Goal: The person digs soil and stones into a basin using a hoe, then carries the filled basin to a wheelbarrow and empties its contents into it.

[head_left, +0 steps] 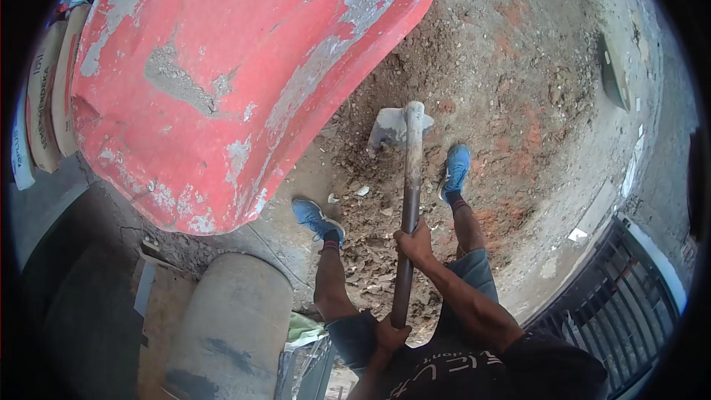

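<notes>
My right hand (416, 243) wraps around the middle of the long handle of a hoe (412, 178). Lower down, near my body, my left hand (391, 335) is closed around the end of the same handle. The hoe's pale, dirt-smeared blade (388, 127) rests on loose brown soil (474, 89), ahead of my feet and between them. A large red tub (222, 52), shaped like a wheelbarrow tray and crusted with grey cement, fills the upper left beside the hoe.
My blue shoes (317, 221) stand on either side of the handle. Printed sacks (52, 96) are stacked at the far left. A grey cylinder (229, 326) lies at the lower left. A dark slatted rack (611, 304) stands at the lower right, and a shallow pan-like object (615, 74) leans at the right.
</notes>
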{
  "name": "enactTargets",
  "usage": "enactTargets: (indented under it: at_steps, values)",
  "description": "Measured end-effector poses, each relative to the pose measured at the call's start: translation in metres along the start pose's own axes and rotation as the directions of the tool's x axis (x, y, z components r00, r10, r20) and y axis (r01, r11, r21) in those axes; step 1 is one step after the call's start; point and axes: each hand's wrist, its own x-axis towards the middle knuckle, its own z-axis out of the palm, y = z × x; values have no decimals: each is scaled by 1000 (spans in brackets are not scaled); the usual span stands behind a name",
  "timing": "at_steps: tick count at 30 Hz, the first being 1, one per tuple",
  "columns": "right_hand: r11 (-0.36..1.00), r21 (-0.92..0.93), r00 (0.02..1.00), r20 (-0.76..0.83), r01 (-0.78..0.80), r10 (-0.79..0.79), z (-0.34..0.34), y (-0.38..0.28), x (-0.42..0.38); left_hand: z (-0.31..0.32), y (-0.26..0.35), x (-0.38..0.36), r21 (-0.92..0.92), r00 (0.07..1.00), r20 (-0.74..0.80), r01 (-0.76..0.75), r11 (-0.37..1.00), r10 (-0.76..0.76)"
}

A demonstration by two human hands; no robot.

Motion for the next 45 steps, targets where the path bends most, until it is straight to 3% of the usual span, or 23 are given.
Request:
enactTargets:
  at_steps: [3, 6, 10, 12, 13, 15, 16, 17, 19, 20, 22, 25, 27, 28, 30, 32, 34, 35, 37, 39, 42, 43, 45]
  values:
    - [992, 60, 992, -75, 107, -103, -45, -49, 14, 5, 39, 14, 80, 994, -15, -111, 991, 113]
    - [925, 333, 981, -119, 183, -152, -90, -166, 64, 6, 124, 98, 152, 943, -17, -326, 933, 332]
    - [858, 251, 885, -262, 449, -386, -114, -271, 180, -25, 249, 210, 202, 848, -55, -507, 838, 527]
    - [904, 51, 874, -282, 425, -395, -96, -289, 220, -46, 247, 256, 188, 840, -42, -525, 830, 541]
    - [921, 12, 883, -289, 389, -369, -71, -273, 226, -58, 236, 270, 169, 836, -28, -537, 827, 548]
    - [975, -26, 947, -232, 220, -220, 4, -200, 225, -69, 160, 248, 78, 983, 126, -141, 987, 131]
    - [976, -144, 970, -157, 165, -187, 47, -133, 212, -60, 88, 231, -9, 993, 72, -91, 996, 91]
    - [952, -214, 943, -204, 220, -264, 74, -112, 187, -57, 35, 224, -93, 997, 10, -72, 993, 73]
    - [977, -127, 964, -182, 173, -195, 66, -127, 163, -64, 49, 193, -126, 982, -34, -188, 974, 185]
    - [984, -133, 973, -179, 121, -144, 52, -108, 141, -57, 49, 154, -120, 990, -8, -140, 983, 140]
    - [998, -36, 993, 102, -52, 56, 12, -116, 143, -31, 83, 128, 141, 983, -111, -129, 982, 145]
    - [998, -57, 998, 55, -28, 32, -4, -37, 77, 3, 50, 47, 131, 998, -13, 67, 989, -66]
    - [985, -75, 984, 78, -153, 158, -16, -22, 1, 15, 7, -20, 107, 971, 72, 220, 970, -228]
    - [982, -86, 981, 81, -167, 174, -13, 31, -14, 20, -11, -41, 75, 938, 142, 308, 949, -316]
    - [991, -59, 992, 36, -116, 118, -25, 27, -32, 25, -4, -50, 85, 954, 120, 265, 960, -274]
    - [978, 157, 990, 31, -137, 134, -48, -15, -20, 27, 7, -38, 140, 986, 72, 141, 980, -152]
    - [984, 150, 993, -76, 100, -89, -69, -71, 26, 15, 65, 26, 126, 996, 53, -76, 989, 69]
    - [962, 244, 992, -71, 123, -109, -82, -141, 35, 13, 86, 65, 113, 979, 2, -204, 972, 206]
    - [907, 297, 949, -192, 300, -251, -93, -209, 90, -12, 161, 136, 168, 891, -54, -437, 884, 451]
    - [859, 293, 897, -274, 421, -346, -96, -269, 135, -43, 221, 188, 245, 849, -65, -496, 833, 525]
    - [888, 90, 844, -368, 450, -390, -56, -272, 190, -77, 221, 226, 226, 831, -50, -531, 817, 554]
    - [911, -18, 859, -327, 411, -394, -28, -243, 196, -81, 188, 229, 136, 918, -4, -392, 910, 397]
    - [971, -200, 962, -210, 132, -174, 51, -120, 206, -63, 84, 203, -2, 998, 19, -63, 998, 63]
